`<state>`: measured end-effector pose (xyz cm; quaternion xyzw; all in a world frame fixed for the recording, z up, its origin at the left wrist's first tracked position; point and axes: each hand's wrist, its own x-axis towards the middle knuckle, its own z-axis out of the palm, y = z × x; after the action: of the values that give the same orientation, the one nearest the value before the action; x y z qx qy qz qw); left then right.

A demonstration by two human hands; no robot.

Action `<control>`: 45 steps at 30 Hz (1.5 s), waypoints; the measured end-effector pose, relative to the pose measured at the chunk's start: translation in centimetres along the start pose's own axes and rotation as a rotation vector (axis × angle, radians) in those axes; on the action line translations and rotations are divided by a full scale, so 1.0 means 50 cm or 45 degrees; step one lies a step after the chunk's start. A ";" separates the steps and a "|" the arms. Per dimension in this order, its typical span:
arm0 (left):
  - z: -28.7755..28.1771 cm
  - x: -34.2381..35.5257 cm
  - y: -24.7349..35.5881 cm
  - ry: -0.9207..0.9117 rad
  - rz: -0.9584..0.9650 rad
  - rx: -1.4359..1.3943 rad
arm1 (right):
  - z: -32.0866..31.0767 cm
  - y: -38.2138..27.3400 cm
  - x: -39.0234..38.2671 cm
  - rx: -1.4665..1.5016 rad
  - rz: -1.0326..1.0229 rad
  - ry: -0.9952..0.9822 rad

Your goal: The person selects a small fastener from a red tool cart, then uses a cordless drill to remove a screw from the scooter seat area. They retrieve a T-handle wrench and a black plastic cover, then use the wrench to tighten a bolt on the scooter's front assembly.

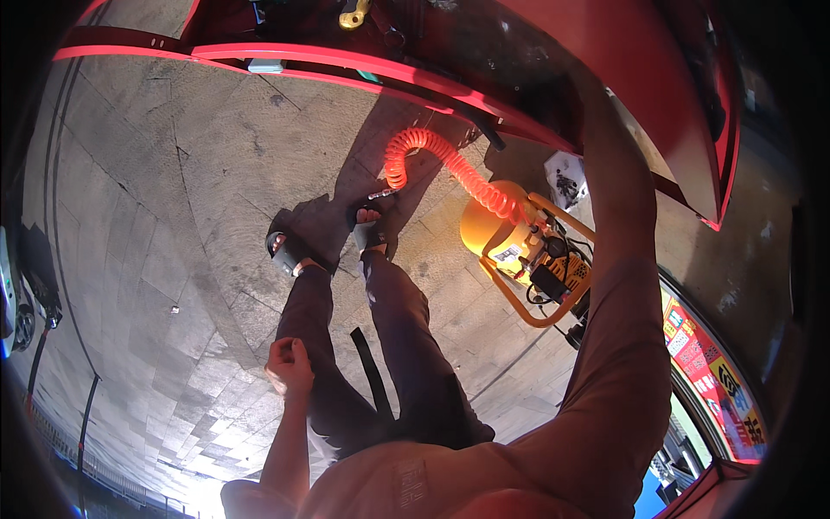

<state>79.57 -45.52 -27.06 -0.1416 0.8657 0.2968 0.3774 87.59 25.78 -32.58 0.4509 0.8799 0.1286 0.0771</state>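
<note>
My left hand [290,365] hangs beside my left thigh, its fingers curled closed, with nothing visible in them. My right arm [621,190] stretches up along the right side to a red metal cabinet [415,76]. The right hand is lost in the dark shadow at the cabinet's opening, so its fingers and anything in them are hidden. On a dark surface inside the cabinet lies a yellow metal tool [354,14], its kind unclear. A red panel [640,52] stands out to the right of my arm.
An orange-yellow air compressor [536,251] stands on the paving [199,225] to my right. From it an orange coiled hose [450,160] runs to a metal end near my feet. Colourful signs [713,372] line the right edge. A parked vehicle [22,298] shows far left.
</note>
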 end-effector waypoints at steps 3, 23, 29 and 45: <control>0.011 0.006 -0.012 0.019 0.109 -0.001 | 0.010 -0.009 0.008 -0.010 0.003 0.000; 0.022 -0.049 -0.024 0.055 0.255 0.210 | -0.028 0.049 -0.048 -0.024 -0.004 -0.116; 0.028 -0.056 -0.041 0.001 0.280 0.234 | -0.064 0.071 -0.097 -0.027 0.031 -0.230; 0.018 -0.088 -0.085 -0.351 -0.101 0.231 | -0.385 -0.140 -0.601 1.837 0.740 -0.149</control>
<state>85.06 -48.19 -26.01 -0.0989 0.8227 0.2190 0.5152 94.80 -5.57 -15.67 0.6081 0.5870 -0.4844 -0.2257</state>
